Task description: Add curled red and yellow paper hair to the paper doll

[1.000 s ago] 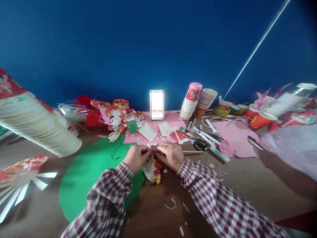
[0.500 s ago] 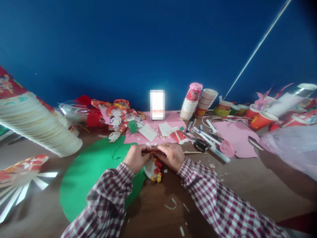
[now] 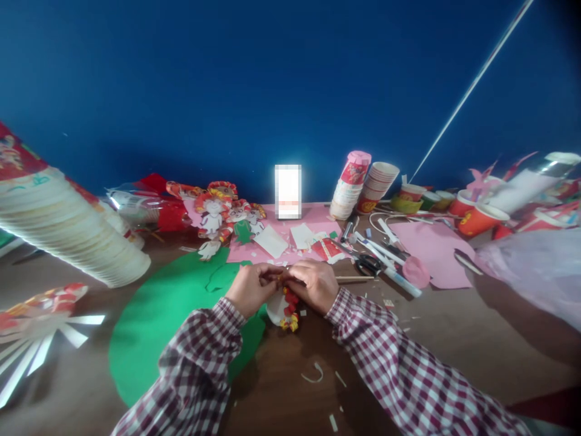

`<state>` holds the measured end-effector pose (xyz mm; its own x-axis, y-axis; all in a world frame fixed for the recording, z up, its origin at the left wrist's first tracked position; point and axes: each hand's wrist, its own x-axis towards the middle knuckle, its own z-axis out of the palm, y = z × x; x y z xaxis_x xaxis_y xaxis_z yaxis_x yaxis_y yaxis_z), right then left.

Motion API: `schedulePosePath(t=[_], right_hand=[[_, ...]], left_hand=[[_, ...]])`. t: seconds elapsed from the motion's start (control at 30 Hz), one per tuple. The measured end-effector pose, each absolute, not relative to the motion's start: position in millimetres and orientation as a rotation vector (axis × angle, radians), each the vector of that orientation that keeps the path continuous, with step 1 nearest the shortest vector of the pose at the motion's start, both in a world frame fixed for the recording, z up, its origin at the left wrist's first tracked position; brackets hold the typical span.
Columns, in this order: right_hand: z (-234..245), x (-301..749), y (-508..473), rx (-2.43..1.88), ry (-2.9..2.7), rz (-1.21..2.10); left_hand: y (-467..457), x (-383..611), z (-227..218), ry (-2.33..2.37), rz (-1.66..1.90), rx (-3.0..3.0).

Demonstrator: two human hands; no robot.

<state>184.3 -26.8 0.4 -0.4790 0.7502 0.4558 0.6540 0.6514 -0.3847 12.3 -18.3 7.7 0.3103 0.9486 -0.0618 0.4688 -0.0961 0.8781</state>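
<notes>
Between my hands is a small paper cutout, white with a curled red and yellow edge that hangs toward me. My left hand pinches its upper left side, fingers bent. My right hand is closed on its upper right side, the fingertips close to those of the left. My fingers hide the top of the cutout. A thin wooden stick shows just right of my right hand; its left end is out of sight behind the hand. Under my left forearm lies a large green paper sheet.
Stacked paper cups lean in at the left, near a cup cut into strips. Paper figures lie at the back left. Black-handled scissors, markers and pink paper are at the right. Scraps dot the brown table.
The cutout has turned slightly between my fingers, its lower end shifting a little to the right. Both hands stay in nearly the same place.
</notes>
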Motion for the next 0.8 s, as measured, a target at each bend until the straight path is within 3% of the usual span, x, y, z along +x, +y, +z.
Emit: schedulePosePath(t=[0.8], right_hand=[[-1.9,183.4,-25.9,-1.113,-2.267,0.175]], left_hand=[[-16.0,8.4,3.8,1.281,0.624,1.924]])
